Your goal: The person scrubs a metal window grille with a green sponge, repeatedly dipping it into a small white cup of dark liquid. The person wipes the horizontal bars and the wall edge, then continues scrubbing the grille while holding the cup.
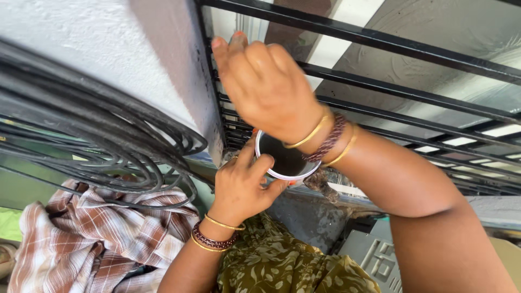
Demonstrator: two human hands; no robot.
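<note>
Holding a small white cup is the left hand, with its fingers curled around the rim and side. The cup is kept just under the black window bars, next to the grey wall edge. Something dark is seen inside the cup, most likely paint or another dark liquid, though that is only a guess.

The right hand is raised above the cup, up against the bars. Its fingers are bent and pinched together, but what is gripped, if anything, cannot be told, because the fingertips are hidden.

The cup is held by the left hand alone, near its top, so it could be tipped. If it were tilted, the dark stuff could be spilled onto the green flowered dress or the checked cloth that lies below. The right wrist and its bangles are very close to the cup rim, so the cup could be bumped and knocked loose. Drips could also be dropped from the right hand onto the ledge. The coiled black cables hang close by on the left and could be smeared too.
</note>
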